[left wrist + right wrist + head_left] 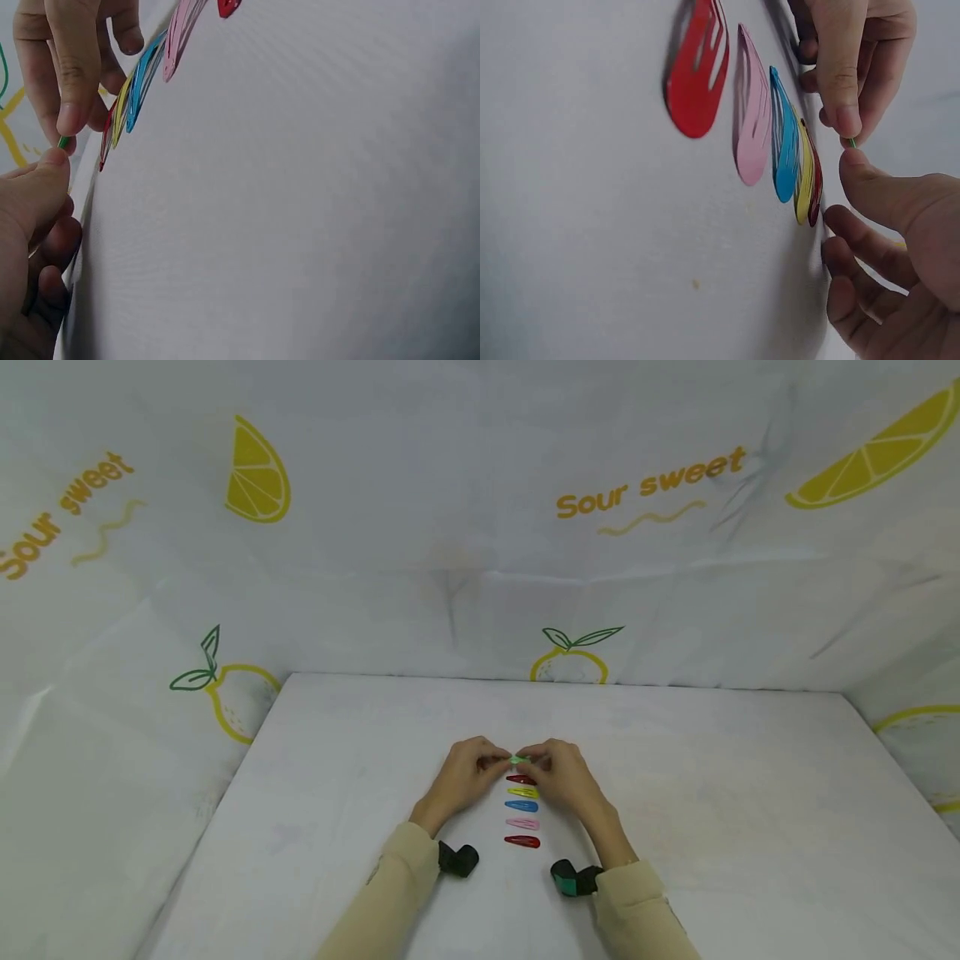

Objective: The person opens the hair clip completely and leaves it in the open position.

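A green hair clip (517,760) is pinched between the fingertips of both hands at the far end of a column of snap hair clips. My left hand (467,774) grips its left end and my right hand (561,774) its right end; fingers cover most of it. Nearest below the hands lies a dark red clip (521,779). Toward me follow a yellow clip (523,792), a blue clip (522,806), a pink clip (522,823) and a red clip (697,97), lying apart and roughly parallel on the white table.
The white table (750,793) reaches back to an upright white sheet (420,527) printed with lemons and lettering. Black wrist devices sit by the left sleeve (382,893) and the right sleeve (637,902), on either side of the clip column.
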`<action>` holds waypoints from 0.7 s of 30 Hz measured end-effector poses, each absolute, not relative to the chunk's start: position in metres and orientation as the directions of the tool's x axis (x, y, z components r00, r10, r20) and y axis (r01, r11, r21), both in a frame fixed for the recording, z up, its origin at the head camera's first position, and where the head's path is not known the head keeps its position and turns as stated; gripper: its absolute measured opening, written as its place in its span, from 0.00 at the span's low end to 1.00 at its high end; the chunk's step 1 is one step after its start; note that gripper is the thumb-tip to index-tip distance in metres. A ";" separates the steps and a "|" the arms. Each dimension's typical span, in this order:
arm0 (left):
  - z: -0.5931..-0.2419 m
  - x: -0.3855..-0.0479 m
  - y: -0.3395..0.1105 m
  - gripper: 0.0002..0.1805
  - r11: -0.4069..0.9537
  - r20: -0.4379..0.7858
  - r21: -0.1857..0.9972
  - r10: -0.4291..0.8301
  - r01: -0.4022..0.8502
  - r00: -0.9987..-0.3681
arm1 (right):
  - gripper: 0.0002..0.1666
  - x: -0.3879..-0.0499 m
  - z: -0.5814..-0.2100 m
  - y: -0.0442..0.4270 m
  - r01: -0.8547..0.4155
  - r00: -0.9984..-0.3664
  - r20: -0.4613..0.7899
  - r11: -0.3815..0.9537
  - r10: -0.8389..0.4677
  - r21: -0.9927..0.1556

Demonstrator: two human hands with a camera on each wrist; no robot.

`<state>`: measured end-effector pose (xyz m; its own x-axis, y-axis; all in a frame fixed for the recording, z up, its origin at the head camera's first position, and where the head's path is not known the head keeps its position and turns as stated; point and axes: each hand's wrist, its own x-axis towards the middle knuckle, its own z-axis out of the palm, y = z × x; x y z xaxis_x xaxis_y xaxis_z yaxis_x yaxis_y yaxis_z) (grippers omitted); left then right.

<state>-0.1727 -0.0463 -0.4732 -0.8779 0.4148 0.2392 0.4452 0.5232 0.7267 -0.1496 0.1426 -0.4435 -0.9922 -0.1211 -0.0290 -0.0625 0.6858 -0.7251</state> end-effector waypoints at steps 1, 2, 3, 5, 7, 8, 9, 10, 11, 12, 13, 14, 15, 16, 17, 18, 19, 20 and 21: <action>-0.473 -0.171 -0.047 0.09 0.513 0.238 0.734 0.418 0.444 -0.877 | 0.10 -0.149 -0.443 0.142 -0.072 -0.992 -0.022 0.684 -0.128 -0.726; -0.473 -0.170 -0.047 0.09 0.506 0.237 0.741 0.417 0.441 -0.878 | 0.10 -0.148 -0.443 0.143 -0.085 -0.991 -0.010 0.684 -0.135 -0.724; -0.473 -0.168 -0.047 0.09 0.497 0.245 0.746 0.415 0.444 -0.876 | 0.09 -0.147 -0.443 0.143 -0.103 -0.990 0.006 0.685 -0.143 -0.721; -0.474 -0.166 -0.047 0.09 0.478 0.269 0.751 0.409 0.455 -0.872 | 0.09 -0.145 -0.441 0.143 -0.127 -0.988 0.028 0.681 -0.154 -0.721; -0.475 -0.164 -0.047 0.09 0.462 0.301 0.748 0.403 0.476 -0.864 | 0.10 -0.141 -0.439 0.143 -0.154 -0.985 0.059 0.677 -0.162 -0.720; -0.475 -0.163 -0.047 0.08 0.451 0.319 0.747 0.402 0.489 -0.858 | 0.10 -0.140 -0.438 0.143 -0.168 -0.983 0.076 0.675 -0.164 -0.718; -0.474 -0.162 -0.047 0.08 0.439 0.337 0.745 0.403 0.503 -0.851 | 0.10 -0.138 -0.437 0.143 -0.185 -0.981 0.095 0.673 -0.168 -0.716; -0.472 -0.161 -0.047 0.08 0.431 0.355 0.739 0.404 0.518 -0.843 | 0.10 -0.135 -0.436 0.143 -0.195 -0.980 0.108 0.669 -0.169 -0.717; -0.471 -0.160 -0.047 0.08 0.423 0.372 0.733 0.407 0.533 -0.834 | 0.10 -0.133 -0.435 0.144 -0.207 -0.977 0.125 0.665 -0.170 -0.718; -0.468 -0.158 -0.047 0.08 0.415 0.386 0.729 0.409 0.545 -0.827 | 0.10 -0.131 -0.434 0.144 -0.223 -0.974 0.144 0.659 -0.173 -0.718; -0.466 -0.157 -0.048 0.09 0.405 0.396 0.727 0.412 0.554 -0.821 | 0.10 -0.128 -0.433 0.145 -0.235 -0.972 0.158 0.651 -0.176 -0.722; -0.463 -0.155 -0.048 0.09 0.400 0.404 0.724 0.414 0.562 -0.816 | 0.11 -0.126 -0.432 0.146 -0.244 -0.969 0.168 0.640 -0.178 -0.729; -0.460 -0.153 -0.048 0.10 0.394 0.412 0.721 0.417 0.569 -0.810 | 0.11 -0.123 -0.431 0.147 -0.254 -0.967 0.180 0.627 -0.180 -0.736; -0.457 -0.151 -0.048 0.10 0.388 0.419 0.719 0.421 0.577 -0.805 | 0.11 -0.120 -0.430 0.147 -0.261 -0.965 0.189 0.614 -0.181 -0.745; -0.455 -0.149 -0.048 0.11 0.380 0.424 0.718 0.426 0.583 -0.799 | 0.11 -0.117 -0.428 0.148 -0.271 -0.962 0.202 0.601 -0.182 -0.752; -0.452 -0.147 -0.048 0.11 0.371 0.430 0.718 0.430 0.589 -0.794 | 0.11 -0.114 -0.427 0.148 -0.281 -0.960 0.213 0.586 -0.183 -0.760; -0.450 -0.144 -0.048 0.11 0.362 0.437 0.716 0.434 0.597 -0.788 | 0.11 -0.112 -0.426 0.149 -0.289 -0.957 0.223 0.570 -0.185 -0.769; -0.448 -0.142 -0.048 0.11 0.355 0.445 0.714 0.436 0.604 -0.782 | 0.11 -0.109 -0.425 0.150 -0.299 -0.954 0.235 0.557 -0.186 -0.775; -0.445 -0.139 -0.048 0.11 0.344 0.453 0.714 0.436 0.609 -0.778 | 0.11 -0.106 -0.424 0.150 -0.311 -0.950 0.248 0.545 -0.188 -0.779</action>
<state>-0.1394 -0.0484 -0.4455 -0.7775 0.4361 0.4531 0.6093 0.3441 0.7144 -0.1065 0.1503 -0.4237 -0.9504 -0.1876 0.2480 -0.3107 0.5451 -0.7787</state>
